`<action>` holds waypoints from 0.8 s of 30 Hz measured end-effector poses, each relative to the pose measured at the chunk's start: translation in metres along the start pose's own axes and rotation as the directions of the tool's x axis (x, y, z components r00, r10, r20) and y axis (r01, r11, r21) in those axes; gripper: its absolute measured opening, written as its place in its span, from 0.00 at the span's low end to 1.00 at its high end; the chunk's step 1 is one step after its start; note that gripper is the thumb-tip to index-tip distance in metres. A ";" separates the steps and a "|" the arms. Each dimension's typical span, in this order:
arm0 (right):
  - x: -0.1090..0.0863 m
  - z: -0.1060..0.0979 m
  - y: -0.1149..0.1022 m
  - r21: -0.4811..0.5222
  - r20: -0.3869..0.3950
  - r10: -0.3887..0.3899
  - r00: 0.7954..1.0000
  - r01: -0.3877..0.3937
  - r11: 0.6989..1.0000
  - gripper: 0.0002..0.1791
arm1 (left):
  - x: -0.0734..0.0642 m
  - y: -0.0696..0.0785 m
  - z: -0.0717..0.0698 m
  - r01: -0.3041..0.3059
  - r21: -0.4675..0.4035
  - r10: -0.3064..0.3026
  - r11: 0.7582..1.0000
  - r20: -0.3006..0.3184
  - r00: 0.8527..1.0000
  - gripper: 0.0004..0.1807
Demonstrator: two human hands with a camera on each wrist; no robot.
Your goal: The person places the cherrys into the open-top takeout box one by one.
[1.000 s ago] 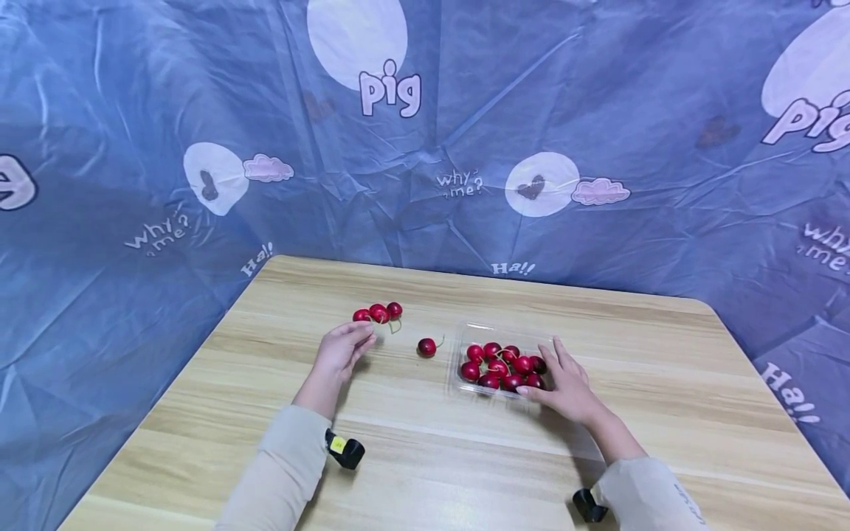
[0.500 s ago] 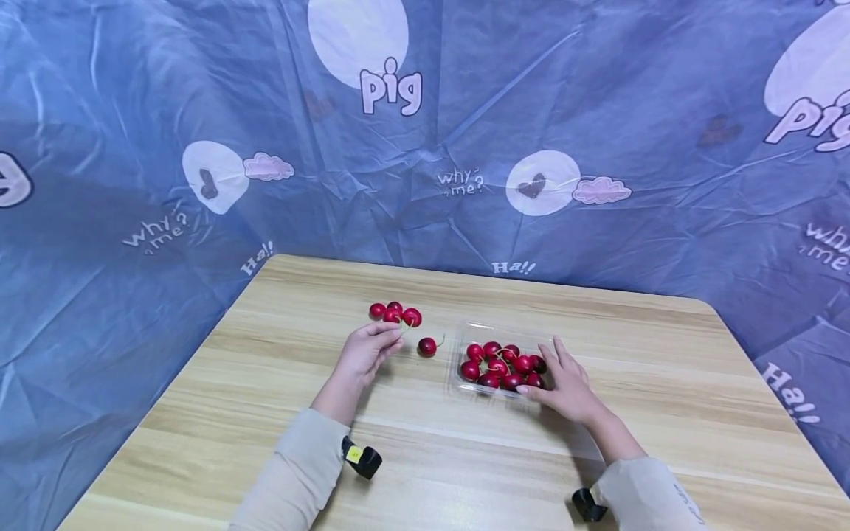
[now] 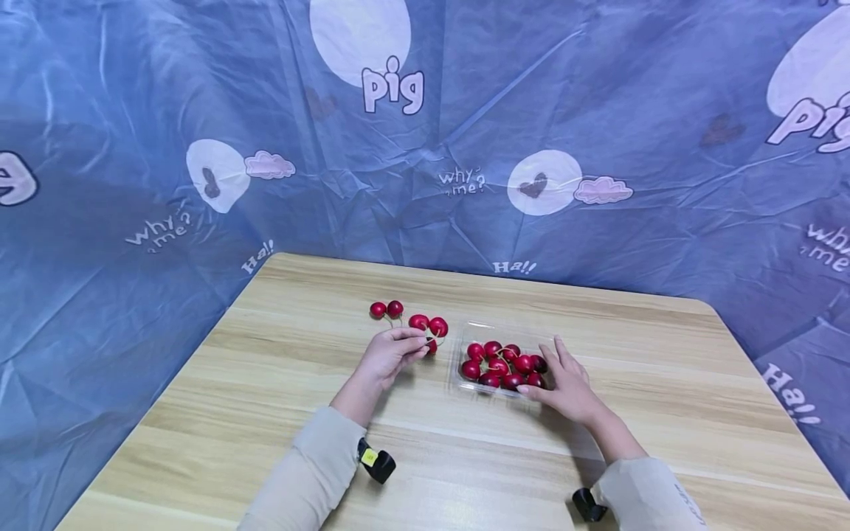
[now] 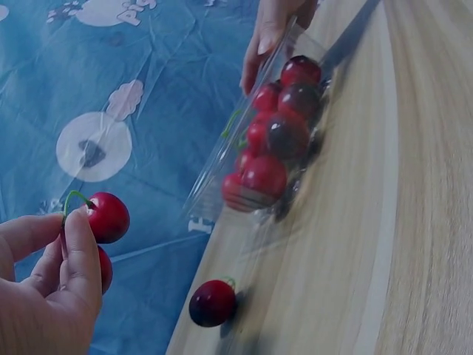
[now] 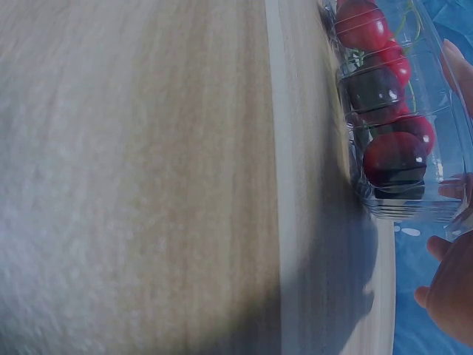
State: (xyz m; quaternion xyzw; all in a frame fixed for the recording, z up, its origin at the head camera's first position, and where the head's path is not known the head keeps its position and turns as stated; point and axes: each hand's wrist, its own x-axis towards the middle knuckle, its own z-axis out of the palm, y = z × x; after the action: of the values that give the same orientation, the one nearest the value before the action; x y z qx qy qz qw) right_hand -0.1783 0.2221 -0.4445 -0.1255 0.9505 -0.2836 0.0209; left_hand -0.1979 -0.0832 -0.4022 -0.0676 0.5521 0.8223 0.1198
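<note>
By their stems, my left hand (image 3: 390, 358) pinches a pair of red cherries (image 3: 438, 327) between thumb and fingertips, raised off the table. In the left wrist view one held cherry (image 4: 109, 217) hangs from a bent green stem, the other partly hidden behind the fingers. A dark loose cherry (image 4: 213, 303) lies on the table just below; the left hand partly covers it in the head view. My right hand (image 3: 567, 385) holds the right end of a clear plastic box (image 3: 470, 325), thumb at the near rim and fingers at the far side. Several cherries (image 3: 498, 366) fill the box.
Two more cherries (image 3: 378, 310) with stems lie on the wooden table (image 3: 319, 287), behind and left of the left hand. A blue printed cloth (image 3: 412, 221) hangs behind the table and at its sides.
My left hand has moved right toward the box, lifting two cherries away from the back-left group by their stems. The right hand and the box have stayed in place.
</note>
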 end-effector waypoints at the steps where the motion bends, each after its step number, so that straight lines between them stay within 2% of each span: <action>1: 0.000 0.000 0.000 0.000 0.000 -0.001 1.000 0.001 1.000 0.49 | 0.000 -0.001 0.001 0.006 0.010 -0.006 1.000 0.006 1.000 0.13; 12: 0.000 0.000 0.000 0.003 0.001 0.004 1.000 -0.004 1.000 0.49 | 0.006 -0.011 0.015 0.018 0.103 -0.026 0.994 0.079 0.997 0.14; 19: -0.001 -0.001 -0.001 0.002 0.005 0.010 1.000 -0.010 1.000 0.49 | 0.010 -0.017 0.027 0.038 0.150 -0.063 0.988 0.165 0.984 0.15; 24: 0.000 -0.001 -0.001 -0.005 0.007 0.008 1.000 -0.008 1.000 0.49 | 0.013 -0.022 0.036 0.053 0.175 -0.086 0.983 0.187 0.979 0.13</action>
State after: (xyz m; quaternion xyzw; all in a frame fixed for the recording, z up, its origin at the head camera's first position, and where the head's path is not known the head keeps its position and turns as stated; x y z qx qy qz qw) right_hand -0.1785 0.2220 -0.4435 -0.1229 0.9516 -0.2807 0.0248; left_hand -0.2033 -0.0409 -0.4110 0.0040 0.6027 0.7706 0.2071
